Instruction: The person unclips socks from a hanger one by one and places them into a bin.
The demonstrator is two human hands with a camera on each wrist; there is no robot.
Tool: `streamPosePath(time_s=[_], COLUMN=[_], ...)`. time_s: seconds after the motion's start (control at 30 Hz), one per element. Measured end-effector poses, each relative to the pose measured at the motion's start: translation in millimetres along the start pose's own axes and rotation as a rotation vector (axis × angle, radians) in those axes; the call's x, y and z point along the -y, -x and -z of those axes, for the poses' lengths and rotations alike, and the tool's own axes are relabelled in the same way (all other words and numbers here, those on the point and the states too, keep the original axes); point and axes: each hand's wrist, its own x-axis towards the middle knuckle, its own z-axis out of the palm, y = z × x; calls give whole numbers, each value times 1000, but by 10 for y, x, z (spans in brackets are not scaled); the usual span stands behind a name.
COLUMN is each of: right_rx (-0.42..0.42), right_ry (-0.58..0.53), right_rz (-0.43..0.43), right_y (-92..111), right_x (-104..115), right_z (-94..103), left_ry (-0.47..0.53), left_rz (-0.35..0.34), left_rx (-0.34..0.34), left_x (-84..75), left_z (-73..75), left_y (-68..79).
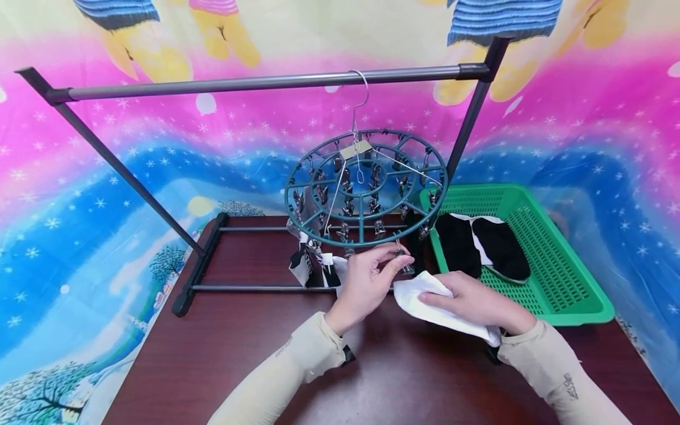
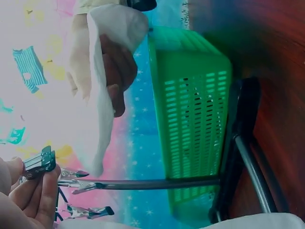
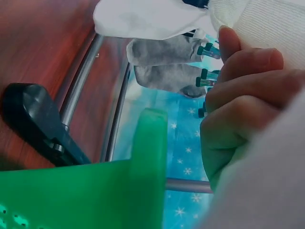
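In the head view, a round hanger (image 1: 362, 223) hangs by its hook from the top bar of a rack (image 1: 276, 84). At the hanger's front edge, the left hand (image 1: 366, 282) has its thumb and fingers closed in a pinch on a clip (image 1: 405, 264). In front of the hanger and a little to its right, the right hand (image 1: 473, 301) grips a white sock (image 1: 422, 301), thumb on top and the other fingers curled beneath it. Several socks (image 1: 308, 265) hang under the hanger's front left part. To the right of the hanger, a green basket (image 1: 563, 274) holds black-and-white socks (image 1: 499, 245); below the hanger is the dark red counter (image 1: 414, 378). The left wrist view shows the clip between the left thumb and fingers, at the hanger's edge, with the white sock near it in the right hand's bent fingers and the basket beyond; whether the clip's mouth is parted is hard to tell. In the right wrist view, the right fingers are folded against the sock's ribbed fabric, and grey socks (image 3: 167, 50) hang from the hanger's clips behind them.
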Motion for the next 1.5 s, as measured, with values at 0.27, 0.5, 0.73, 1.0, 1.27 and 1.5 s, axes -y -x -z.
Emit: streamPosePath(time_s=[0.27,0.5,0.73,1.0,1.27,1.5], right_rx=[-28,-72,-142,-225,-296,-360], right_ry=[17,45,67,91,11,-82], right_rz=[-10,-50,-62,-94,-193,-244], right_y=[32,89,162,197,217,235], right_x=[-8,12,80,57,-15,-101], right_z=[51,153,308,519,736,903], left_ry=[-57,-139,-367,-626,-654,-743], left_rz=[-22,-18,-175,-624,-826,-457], left_rx=[-27,-7,2,-147,-463,-494], left_x=[11,30,29,-19,151,649], left_z=[0,-11,24,299,915,1658], left_y=[14,34,144,225,207,364])
